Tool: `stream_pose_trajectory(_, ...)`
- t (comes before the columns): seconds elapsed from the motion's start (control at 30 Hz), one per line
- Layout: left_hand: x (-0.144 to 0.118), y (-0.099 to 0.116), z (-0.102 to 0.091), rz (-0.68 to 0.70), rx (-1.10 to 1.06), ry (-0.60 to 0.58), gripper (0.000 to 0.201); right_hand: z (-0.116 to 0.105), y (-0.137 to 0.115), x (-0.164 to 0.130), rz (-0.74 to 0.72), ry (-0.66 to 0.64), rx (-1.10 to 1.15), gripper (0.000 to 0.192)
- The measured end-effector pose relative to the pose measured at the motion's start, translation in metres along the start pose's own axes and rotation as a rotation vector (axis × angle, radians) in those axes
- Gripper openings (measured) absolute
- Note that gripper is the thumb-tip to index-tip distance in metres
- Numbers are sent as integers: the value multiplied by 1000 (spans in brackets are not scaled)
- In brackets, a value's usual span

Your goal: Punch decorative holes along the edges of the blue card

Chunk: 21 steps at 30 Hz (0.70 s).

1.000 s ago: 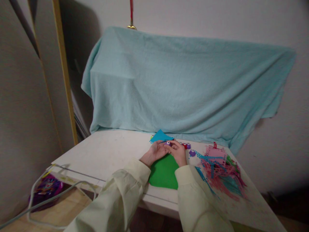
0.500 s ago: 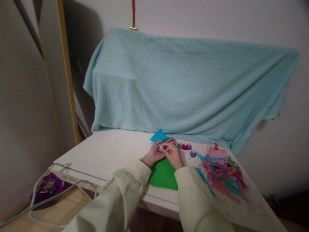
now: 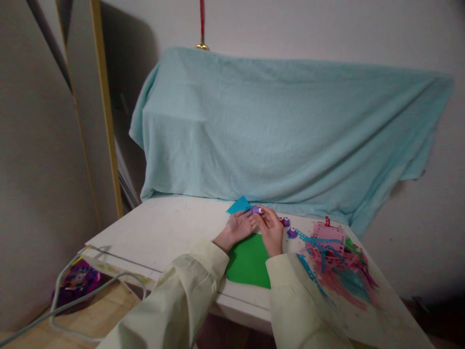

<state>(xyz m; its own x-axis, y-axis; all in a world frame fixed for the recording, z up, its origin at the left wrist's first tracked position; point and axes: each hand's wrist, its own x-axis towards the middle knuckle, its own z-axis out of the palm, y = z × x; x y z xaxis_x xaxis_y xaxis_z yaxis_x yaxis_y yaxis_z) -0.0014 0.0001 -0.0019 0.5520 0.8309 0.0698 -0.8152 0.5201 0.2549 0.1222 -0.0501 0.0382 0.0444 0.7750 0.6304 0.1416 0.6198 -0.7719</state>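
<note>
White table (image 3: 170,228): both hands (image 3: 254,225) pinch purple punch (image 3: 256,210).

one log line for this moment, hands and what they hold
left hand: on blue paper | right hand: grip on purple punch | green sheet: flat on table

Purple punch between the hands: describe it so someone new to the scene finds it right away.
Start at the big light-blue blanket draped behind the white table. Below its lower edge, the left hand and right hand meet over a green sheet. The small purple punch is at their fingertips, against the blue paper; the other small punches lie untouched to the right.
</note>
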Motion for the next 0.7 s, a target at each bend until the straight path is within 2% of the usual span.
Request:
stream_pose_trajectory(0.07, 0, -2, -1, 3, -20, 9, 36, -1, -2, -1, -48, 11, -97, 31)
stream_pose_trajectory(0.2, 3, -4, -6, 2, -25, -8, 48, 3, 9, -6, -137, -304, -412, 24)
stream_pose_trajectory(0.27, 5, -4, -7, 3, -25, -23, 52, 6, 15, -7, -139, -351, -469, 23)
stream_pose_trajectory(0.5, 5, -2, 0, 17, -1, -86, 55, 9, 16, -6, -25, -183, -260, 26)
stream_pose_trajectory(0.7, 1, -2, 1, 8, -17, -95, 51, 6, 17, -2, 239, -23, 147, 32)
